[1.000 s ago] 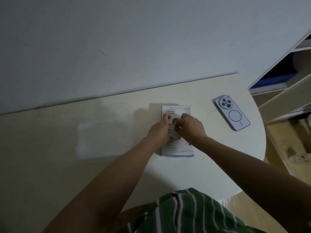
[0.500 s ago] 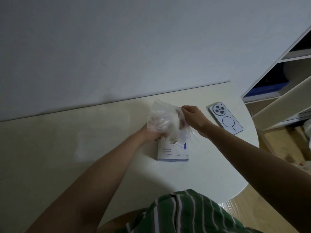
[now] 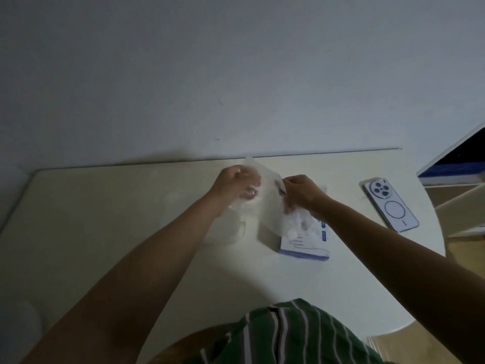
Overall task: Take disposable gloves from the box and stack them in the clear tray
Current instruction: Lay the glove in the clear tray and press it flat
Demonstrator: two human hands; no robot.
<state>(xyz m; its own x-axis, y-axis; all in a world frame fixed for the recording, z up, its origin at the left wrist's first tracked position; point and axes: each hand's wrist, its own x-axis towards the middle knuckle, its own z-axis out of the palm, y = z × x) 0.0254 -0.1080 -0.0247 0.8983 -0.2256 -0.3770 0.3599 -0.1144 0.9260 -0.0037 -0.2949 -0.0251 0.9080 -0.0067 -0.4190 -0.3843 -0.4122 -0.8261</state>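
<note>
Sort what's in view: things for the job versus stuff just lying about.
For the job: glove, held by left hand and right hand; glove box; clear tray.
Lying about: phone; shelf unit.

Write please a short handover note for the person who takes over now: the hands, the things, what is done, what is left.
The left hand pinches the glove at one edge, the right hand at the other; it hangs spread between them above the table.
The box lies on the table under the right hand.
The clear tray stands left of the box, faint; its contents cannot be told.
Done: one glove drawn from the box.
Left: lay it in the tray, then repeat.
</note>
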